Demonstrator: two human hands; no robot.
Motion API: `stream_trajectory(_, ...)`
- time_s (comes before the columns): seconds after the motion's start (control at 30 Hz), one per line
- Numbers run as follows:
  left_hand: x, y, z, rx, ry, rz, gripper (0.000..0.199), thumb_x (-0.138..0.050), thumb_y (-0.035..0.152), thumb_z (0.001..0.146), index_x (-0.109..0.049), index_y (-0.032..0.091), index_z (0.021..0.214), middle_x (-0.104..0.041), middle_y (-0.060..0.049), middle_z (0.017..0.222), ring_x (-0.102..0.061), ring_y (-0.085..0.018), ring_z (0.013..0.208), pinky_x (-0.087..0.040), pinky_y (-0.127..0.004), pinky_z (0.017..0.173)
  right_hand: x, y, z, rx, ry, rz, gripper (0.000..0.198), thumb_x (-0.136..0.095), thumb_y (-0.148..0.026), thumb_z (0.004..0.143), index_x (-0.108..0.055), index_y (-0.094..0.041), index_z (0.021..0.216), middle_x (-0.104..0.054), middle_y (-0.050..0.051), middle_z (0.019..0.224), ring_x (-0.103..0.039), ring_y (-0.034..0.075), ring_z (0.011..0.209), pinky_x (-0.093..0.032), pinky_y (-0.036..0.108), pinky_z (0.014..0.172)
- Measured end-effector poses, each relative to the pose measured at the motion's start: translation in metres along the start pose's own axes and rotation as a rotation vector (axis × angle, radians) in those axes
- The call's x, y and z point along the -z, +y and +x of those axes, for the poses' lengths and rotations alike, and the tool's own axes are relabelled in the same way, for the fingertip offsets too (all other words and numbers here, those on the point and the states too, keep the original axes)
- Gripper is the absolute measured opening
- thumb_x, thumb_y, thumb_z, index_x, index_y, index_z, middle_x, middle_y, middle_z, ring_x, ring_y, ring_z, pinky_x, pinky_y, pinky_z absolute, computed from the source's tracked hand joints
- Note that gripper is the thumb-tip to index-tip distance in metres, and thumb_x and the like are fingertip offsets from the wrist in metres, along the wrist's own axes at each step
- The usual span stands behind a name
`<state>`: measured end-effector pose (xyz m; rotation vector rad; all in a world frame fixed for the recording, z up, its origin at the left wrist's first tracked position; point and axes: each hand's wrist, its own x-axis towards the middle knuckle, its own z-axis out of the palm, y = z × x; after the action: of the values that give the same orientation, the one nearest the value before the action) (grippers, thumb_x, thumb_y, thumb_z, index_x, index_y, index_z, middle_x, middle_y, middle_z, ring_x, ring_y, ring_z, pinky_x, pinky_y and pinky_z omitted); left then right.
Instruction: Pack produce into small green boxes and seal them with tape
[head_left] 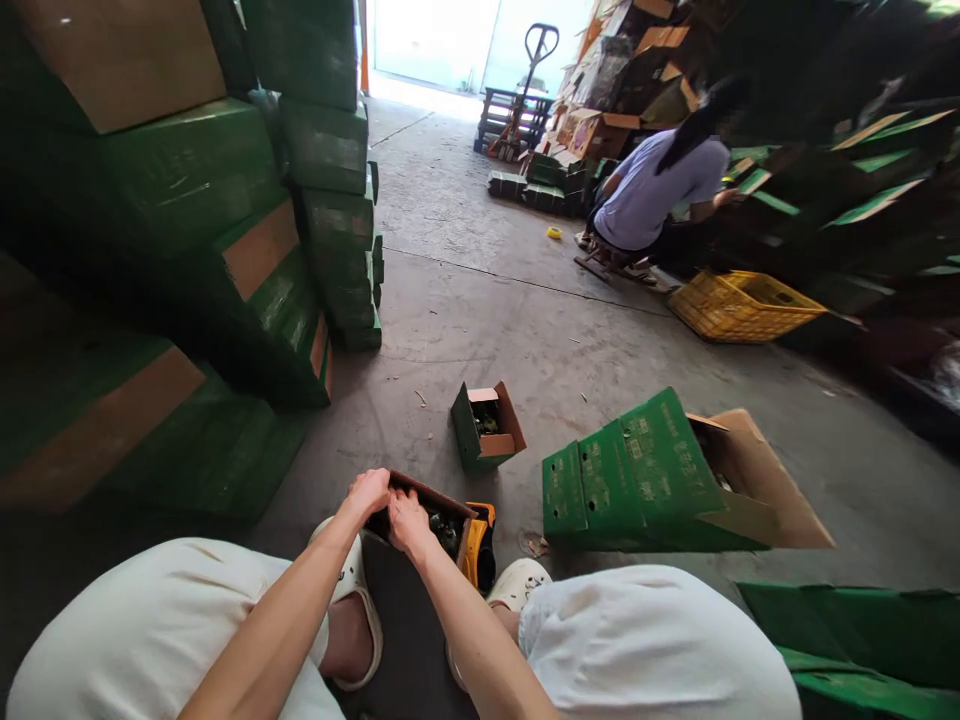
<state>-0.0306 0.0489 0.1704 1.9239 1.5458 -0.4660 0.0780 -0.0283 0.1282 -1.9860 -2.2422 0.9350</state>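
Note:
I sit low with a small dark open box (442, 520) on the floor between my feet. My left hand (367, 492) grips the box's near-left flap edge. My right hand (407, 522) rests on the rim beside it, fingers curled over the edge. Dark items lie inside the box. A yellow tape dispenser (480, 545) sits right behind the box. A small green carton (486, 427) stands open a little farther out on the concrete.
A large green carton (645, 480) lies on its side to the right, flaps open. Stacks of green cartons (187, 250) rise on the left. A person in a light shirt (652, 190) sits at the back right near a yellow crate (739, 305). A pallet jack (525, 90) stands by the doorway.

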Motion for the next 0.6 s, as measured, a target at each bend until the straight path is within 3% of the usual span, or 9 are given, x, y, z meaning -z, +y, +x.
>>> stream_trajectory(0.1, 0.000, -0.003, 0.002, -0.019, -0.011, -0.014, 0.032, -0.052, 0.025, 0.095, -0.071, 0.020, 0.121, -0.072, -0.016, 0.131, -0.069, -0.029, 0.123, -0.054, -0.032, 0.095, 0.001, 0.007, 0.008, 0.011, 0.011, -0.044, 0.057, -0.058, -0.003, 0.082, -0.064, -0.018, 0.136, -0.054, 0.021, 0.150, -0.054, 0.037, 0.131, -0.053, 0.048, 0.099)
stream_trajectory(0.23, -0.001, -0.005, 0.008, -0.031, -0.035, -0.023, 0.035, -0.057, 0.021, 0.090, -0.070, 0.019, 0.123, -0.072, -0.017, 0.130, -0.068, -0.029, 0.124, -0.054, -0.032, 0.096, 0.015, 0.026, 0.003, 0.084, -0.023, -0.067, 0.036, -0.052, -0.007, 0.090, -0.075, -0.025, 0.112, -0.069, 0.009, 0.124, -0.065, 0.025, 0.113, -0.052, 0.034, 0.097)
stream_trajectory(0.3, -0.001, -0.005, 0.010, -0.045, -0.037, -0.030, 0.035, -0.056, 0.020, 0.091, -0.069, 0.019, 0.124, -0.072, -0.017, 0.131, -0.068, -0.029, 0.125, -0.053, -0.032, 0.098, 0.018, 0.030, 0.003, 0.099, -0.027, -0.078, 0.037, -0.056, -0.009, 0.090, -0.073, -0.025, 0.118, -0.068, 0.008, 0.125, -0.065, 0.024, 0.113, -0.052, 0.032, 0.098)
stream_trajectory(0.4, -0.001, -0.005, 0.011, -0.055, -0.033, -0.039, 0.035, -0.057, 0.020, 0.091, -0.070, 0.018, 0.123, -0.072, -0.017, 0.132, -0.067, -0.028, 0.126, -0.052, -0.031, 0.101, 0.009, 0.021, 0.008, 0.089, -0.019, -0.098, 0.050, -0.067, -0.009, 0.083, -0.068, -0.020, 0.132, -0.059, 0.017, 0.145, -0.060, 0.033, 0.124, -0.052, 0.039, 0.101)
stream_trajectory(0.5, 0.001, -0.004, 0.010, -0.043, -0.027, -0.049, 0.035, -0.058, 0.021, 0.091, -0.071, 0.017, 0.123, -0.072, -0.018, 0.132, -0.067, -0.029, 0.126, -0.052, -0.032, 0.101, -0.004, 0.007, 0.016, 0.057, -0.007, -0.095, 0.041, -0.055, -0.008, 0.090, -0.070, -0.017, 0.127, -0.061, 0.021, 0.142, -0.063, 0.035, 0.121, -0.053, 0.043, 0.100)
stream_trajectory(0.6, 0.003, -0.005, 0.008, -0.037, -0.026, -0.065, 0.036, -0.060, 0.026, 0.091, -0.071, 0.017, 0.123, -0.073, -0.017, 0.130, -0.067, -0.029, 0.126, -0.053, -0.032, 0.101, -0.002, 0.009, 0.017, 0.055, 0.001, -0.047, 0.045, -0.050, -0.003, 0.089, -0.071, -0.018, 0.126, -0.064, 0.017, 0.139, -0.068, 0.030, 0.111, -0.054, 0.040, 0.098)
